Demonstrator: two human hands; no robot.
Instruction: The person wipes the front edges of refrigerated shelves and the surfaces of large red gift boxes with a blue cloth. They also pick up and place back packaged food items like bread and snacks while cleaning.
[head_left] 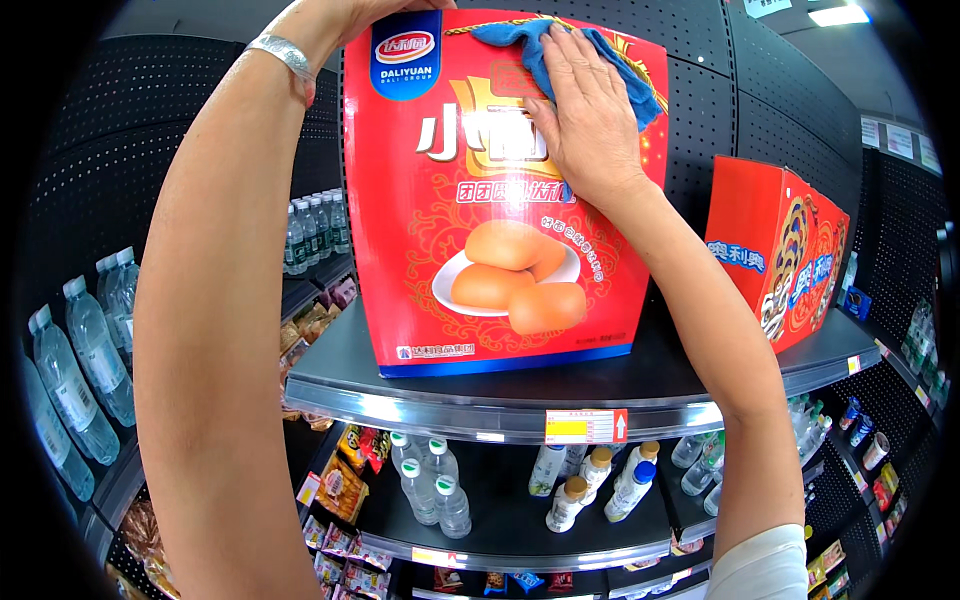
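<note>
A large red gift box (395, 240) with bread rolls pictured on its front stands upright on the upper shelf (330, 350). My left hand (345, 12) holds the box's top left edge; the picture's upper rim cuts off part of that hand. Against the upper right of the box front, my right hand (590, 115) presses a blue cloth (640, 95), its fingers lying nearly flat over it. A gold twisted cord (480, 27) runs along the box top, partly beneath the cloth. On my left wrist is a silver bracelet (283, 52).
Right of my right forearm stands another red box (750, 220) on the same shelf. Clear bottles (425, 490) and white bottles (590, 485) stand on the shelf below. Larger water bottles (90, 350) line the left side. A price tag (586, 426) sits on the shelf edge.
</note>
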